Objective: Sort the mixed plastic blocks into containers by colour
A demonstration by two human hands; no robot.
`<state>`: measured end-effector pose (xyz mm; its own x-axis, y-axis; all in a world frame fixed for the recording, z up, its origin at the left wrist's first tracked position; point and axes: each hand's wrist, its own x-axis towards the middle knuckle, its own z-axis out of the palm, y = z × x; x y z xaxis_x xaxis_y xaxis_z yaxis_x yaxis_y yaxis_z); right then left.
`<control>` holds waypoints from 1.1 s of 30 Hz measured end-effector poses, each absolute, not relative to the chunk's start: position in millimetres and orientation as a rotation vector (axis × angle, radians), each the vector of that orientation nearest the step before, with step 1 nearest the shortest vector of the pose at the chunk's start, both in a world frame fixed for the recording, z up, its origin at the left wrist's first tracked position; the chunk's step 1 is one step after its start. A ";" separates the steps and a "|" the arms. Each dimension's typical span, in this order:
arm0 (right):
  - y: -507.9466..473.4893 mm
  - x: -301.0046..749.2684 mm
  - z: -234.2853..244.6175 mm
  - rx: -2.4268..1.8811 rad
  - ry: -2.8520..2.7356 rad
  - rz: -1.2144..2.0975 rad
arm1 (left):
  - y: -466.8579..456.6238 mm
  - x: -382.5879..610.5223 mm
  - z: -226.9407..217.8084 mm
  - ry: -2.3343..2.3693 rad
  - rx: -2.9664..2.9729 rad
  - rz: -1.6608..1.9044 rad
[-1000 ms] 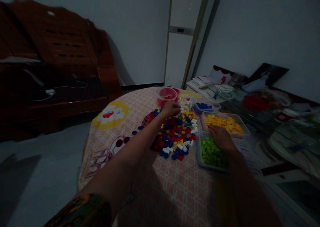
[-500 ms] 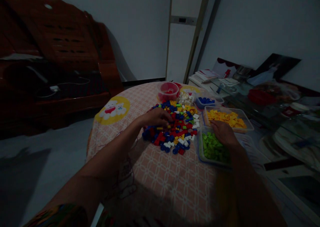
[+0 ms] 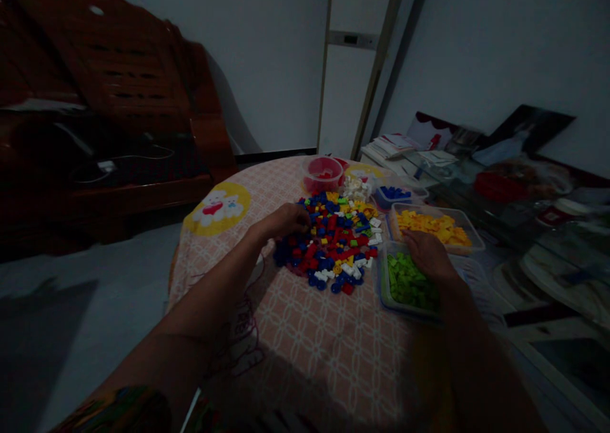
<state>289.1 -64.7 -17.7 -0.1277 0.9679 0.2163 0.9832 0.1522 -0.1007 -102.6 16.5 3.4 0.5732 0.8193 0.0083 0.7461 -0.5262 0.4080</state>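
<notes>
A heap of small mixed-colour bricks (image 3: 340, 242) lies on a round table with a pink checked cloth (image 3: 314, 344). My left hand (image 3: 284, 221) rests at the heap's left edge with its fingers curled down onto the bricks; what it grips is hidden. My right hand (image 3: 429, 255) lies palm down over a clear tub of green bricks (image 3: 403, 280), its fingers bent; nothing shows in them.
Beyond the heap stand a red round tub (image 3: 323, 173), a pile of white bricks (image 3: 356, 188), a tub of blue bricks (image 3: 394, 194) and a tub of yellow bricks (image 3: 433, 226). A dark wooden bench (image 3: 105, 134) is at the left. A cluttered glass table (image 3: 515, 198) is at the right.
My left hand has pulled back from the far side of the heap, near the red tub, to its near left edge. My right hand has stayed over the green tub.
</notes>
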 end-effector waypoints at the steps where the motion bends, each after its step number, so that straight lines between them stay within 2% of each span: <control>1: -64.5 289.2 -18.4 -1.902 -2.197 -0.102 | 19.0 -102.0 5.2 1.290 2.415 0.310; 7: -64.3 290.1 -20.0 -1.899 -2.200 -0.106 | -3.4 -80.8 1.1 1.035 2.311 0.147; 14: -65.7 287.8 -15.8 -1.934 -2.214 -0.085 | -8.1 -90.6 2.9 1.278 2.485 0.046; 17: -67.0 286.4 -14.3 -1.933 -2.214 -0.080 | -0.1 -99.2 8.5 1.421 2.512 0.102; 21: -67.3 286.1 -14.6 -1.929 -2.209 -0.064 | 0.2 -91.8 6.0 1.261 2.531 0.225; 29: -66.2 287.3 -17.3 -1.928 -2.208 -0.108 | -5.4 -85.0 -8.2 1.227 2.600 0.081; 33: -66.8 286.4 -16.0 -1.939 -2.219 -0.105 | -1.1 -91.5 -4.8 1.256 2.641 0.130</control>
<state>286.4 -66.8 -16.0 -0.1243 0.9737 0.1908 0.9874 0.1404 -0.0730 -91.5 -1.1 -4.8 0.6322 0.7747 -0.0117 0.7558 -0.6133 0.2294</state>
